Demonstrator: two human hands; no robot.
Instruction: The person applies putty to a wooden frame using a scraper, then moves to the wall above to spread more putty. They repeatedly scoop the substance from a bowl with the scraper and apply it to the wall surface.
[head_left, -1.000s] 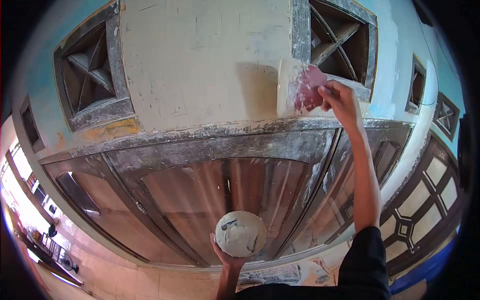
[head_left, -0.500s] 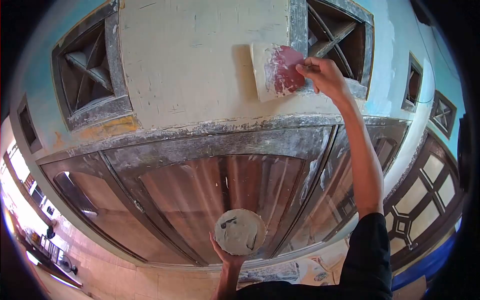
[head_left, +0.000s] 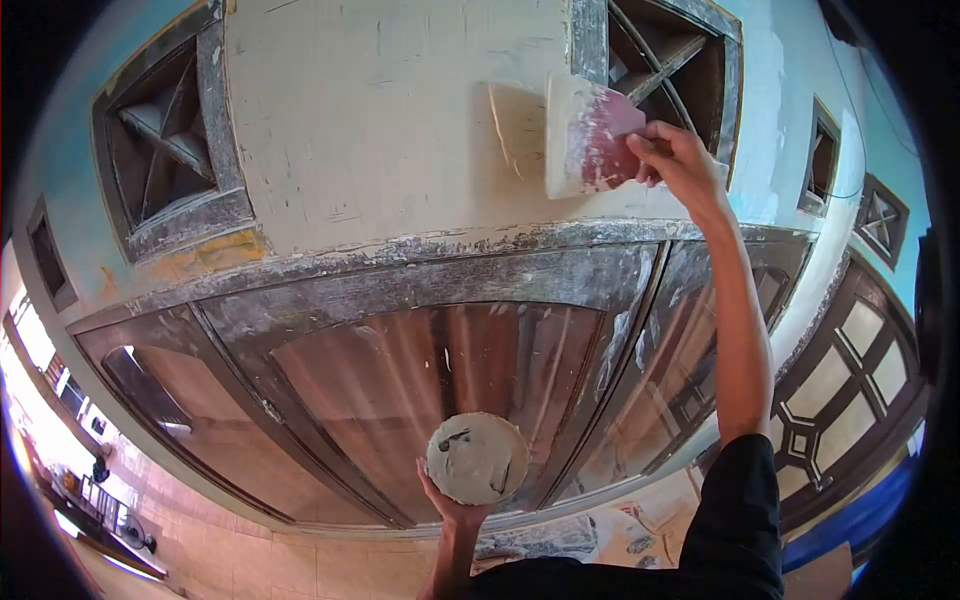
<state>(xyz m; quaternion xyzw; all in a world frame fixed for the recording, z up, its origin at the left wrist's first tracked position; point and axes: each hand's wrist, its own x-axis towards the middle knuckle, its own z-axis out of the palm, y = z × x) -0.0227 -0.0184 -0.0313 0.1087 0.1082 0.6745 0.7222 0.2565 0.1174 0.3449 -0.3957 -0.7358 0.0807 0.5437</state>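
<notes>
My right hand [head_left: 682, 165] grips a red putty scraper [head_left: 615, 120] by its edge, fingers closed on it. Pale putty smears its face, and its broad whitish edge faces the cream-coated wall [head_left: 400, 130], where it casts a shadow. A thin raised ridge of putty [head_left: 502, 135] shows on the wall left of the scraper. Low in the view, my left hand [head_left: 462, 508] is wrapped under a round container of putty [head_left: 477, 458], holding it up with its face toward me. The grey putty in it has dark streaks.
Wooden vents with crossed slats [head_left: 165, 140] flank the coated panel, the right vent [head_left: 668, 75] close behind my right hand. Below runs a worn wooden frame [head_left: 430, 285] with glazed panels. Spattered sheeting [head_left: 555, 540] lies on the tiled floor [head_left: 310, 565], and a fan [head_left: 133, 528] stands far left.
My right hand and the scraper have moved right, toward the vent. A ridge of putty now shows on the wall where the scraper was. My left hand keeps holding the container.
</notes>
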